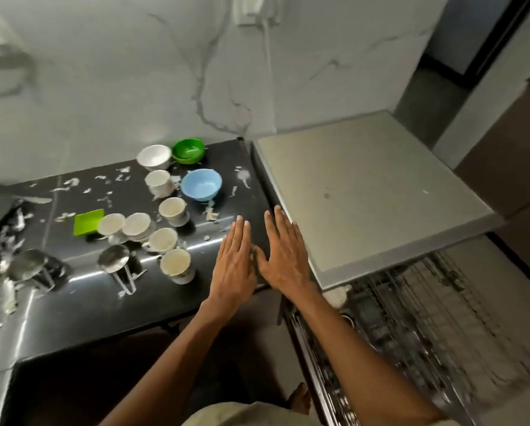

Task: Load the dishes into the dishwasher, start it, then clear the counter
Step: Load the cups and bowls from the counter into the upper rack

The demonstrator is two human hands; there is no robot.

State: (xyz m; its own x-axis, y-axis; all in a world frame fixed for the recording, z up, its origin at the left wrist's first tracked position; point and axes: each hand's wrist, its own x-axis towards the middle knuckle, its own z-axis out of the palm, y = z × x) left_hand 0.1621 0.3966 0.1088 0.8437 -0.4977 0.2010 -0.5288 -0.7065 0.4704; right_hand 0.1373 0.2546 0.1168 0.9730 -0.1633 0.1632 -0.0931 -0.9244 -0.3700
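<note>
- Resting side by side at the right end of the dark surface (73, 315), the left hand (234, 265) and right hand (283, 256) both lie flat, fingers straight and wide, holding nothing; whether the palms press down or hover I cannot tell
- Just right of them the dishwasher (368, 192) stands with its rack (426, 327) pulled out near and low; few dishes show in it, so loading looks barely begun
- Left of the hands, the dishes wait crowded together: six pale cups, the nearest (176, 265) close to the surface's near edge, one white bowl (153, 156), one blue bowl (201, 184), one green bowl (188, 150), one green square tray (88, 222), and two steel strainers or ladles (113, 258) further left
- Risk, as I judge it: a reach across the huddled cups could knock one into its neighbour or off the near edge
- White scraps (70, 182) litter the surface and cling around the cups; these could make a grip slip, or be carried into the rack
</note>
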